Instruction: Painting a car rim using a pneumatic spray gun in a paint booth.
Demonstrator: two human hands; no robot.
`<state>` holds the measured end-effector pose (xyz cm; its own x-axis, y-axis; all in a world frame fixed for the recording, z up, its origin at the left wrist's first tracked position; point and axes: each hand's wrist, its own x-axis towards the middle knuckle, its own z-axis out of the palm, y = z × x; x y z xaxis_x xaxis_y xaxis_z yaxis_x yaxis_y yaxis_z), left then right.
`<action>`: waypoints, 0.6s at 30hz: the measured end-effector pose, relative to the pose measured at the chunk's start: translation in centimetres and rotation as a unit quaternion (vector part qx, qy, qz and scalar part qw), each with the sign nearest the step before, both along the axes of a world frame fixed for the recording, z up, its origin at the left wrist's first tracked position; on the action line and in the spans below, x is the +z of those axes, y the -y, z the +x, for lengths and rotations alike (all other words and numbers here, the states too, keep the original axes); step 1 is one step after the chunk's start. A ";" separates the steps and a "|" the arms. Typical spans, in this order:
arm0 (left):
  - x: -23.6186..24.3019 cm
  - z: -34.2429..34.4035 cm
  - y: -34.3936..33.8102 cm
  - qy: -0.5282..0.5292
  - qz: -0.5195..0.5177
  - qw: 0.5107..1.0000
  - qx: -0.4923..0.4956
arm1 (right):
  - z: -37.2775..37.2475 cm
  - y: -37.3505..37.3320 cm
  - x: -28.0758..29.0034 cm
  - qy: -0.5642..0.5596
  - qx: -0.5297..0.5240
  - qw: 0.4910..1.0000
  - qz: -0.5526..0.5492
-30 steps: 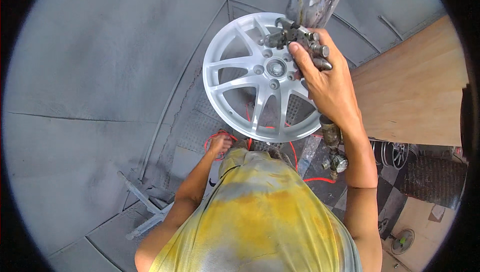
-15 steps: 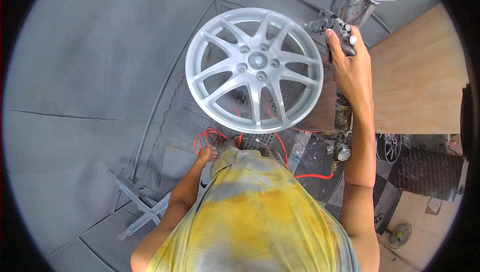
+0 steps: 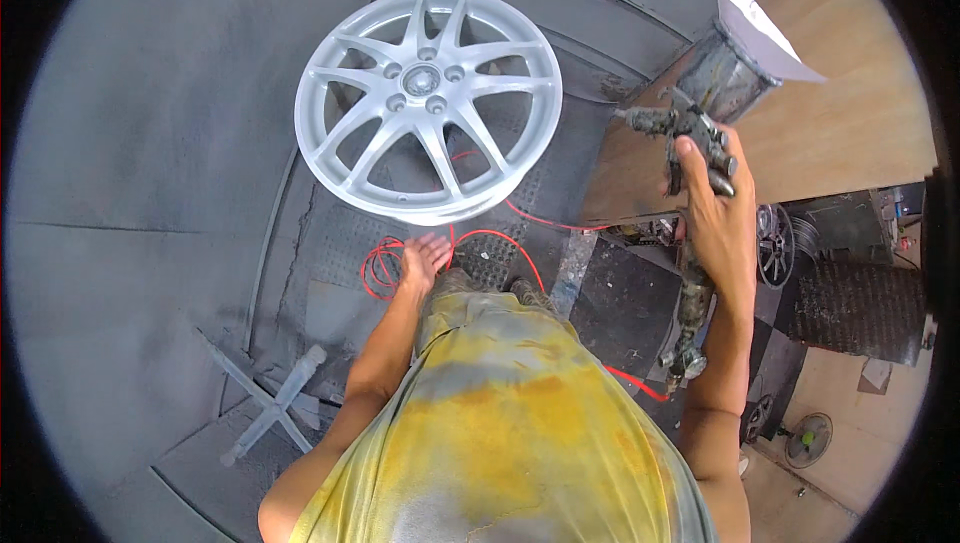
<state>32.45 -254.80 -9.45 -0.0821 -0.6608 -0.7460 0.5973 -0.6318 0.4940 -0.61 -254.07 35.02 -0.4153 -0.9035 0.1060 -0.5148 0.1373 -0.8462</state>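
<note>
From the head view, the right hand (image 3: 718,228) is raised to the right of the picture, its fingers wrapped tight around the grip of a paint-crusted spray gun (image 3: 690,138); the gun's nozzle points left, toward the wheel but well apart from it; a metal cup (image 3: 722,73) stands on top of the gun, tilted, with a white paper cone (image 3: 752,28) sitting in its mouth; below the hand the gun's handle runs down into a grimy hose fitting (image 3: 686,358) beside the forearm; the left hand (image 3: 424,259) hangs low in the middle, fingers spread wide and holding nothing, just below the lower rim of the wheel and over a loose coil of red hose (image 3: 385,268) that lies on the floor; whether the fingertips touch the wheel cannot be told; the silver-grey alloy wheel (image 3: 428,103) is set up face-on in the upper middle, its many spokes and its ring of bolt holes in plain sight, in front of the grey, overspray-dusted booth wall (image 3: 150,143); a wooden board (image 3: 840,133) slants behind the gun at the upper right; a grey cross-shaped stand (image 3: 268,401) lies on the floor at the lower left; the person's yellow-stained shirt (image 3: 500,443) fills the bottom of the picture.
</note>
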 end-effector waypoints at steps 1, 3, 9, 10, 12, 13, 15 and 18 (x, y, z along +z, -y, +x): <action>0.8 -1.3 0.6 -0.019 0.016 0.999 0.049 | -0.5 -1.3 0.0 0.046 0.014 0.999 0.022; 2.0 -3.2 1.7 -0.026 -0.014 0.994 0.109 | -1.0 -3.0 -0.7 0.079 0.015 0.996 0.029; 1.6 -5.8 3.0 -0.011 -0.069 0.988 0.136 | -1.2 -5.6 -2.2 0.100 0.064 0.993 0.015; 1.2 -6.4 3.2 -0.024 -0.031 0.987 0.156 | -1.0 -5.7 -2.3 0.112 0.085 0.990 0.008; 0.6 -7.1 3.3 -0.014 -0.058 0.986 0.154 | -0.6 -5.9 -2.1 0.109 0.125 0.985 0.039; 0.5 -7.5 3.2 -0.015 -0.035 0.987 0.156 | -0.2 -5.8 -2.1 0.106 0.136 0.984 0.035; 0.3 -8.3 3.2 0.006 -0.050 0.988 0.147 | 0.8 -5.0 -2.2 0.103 0.172 0.980 0.012; 0.3 -9.2 2.9 0.022 -0.036 0.989 0.141 | 2.6 -3.7 -2.5 0.105 0.203 0.974 0.002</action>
<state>23.29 -257.67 -9.13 0.1454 -0.7039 -0.6952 0.7220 -0.4049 0.5610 1.97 -250.32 32.57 -0.0358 -0.9979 0.0537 -0.3432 -0.0382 -0.9385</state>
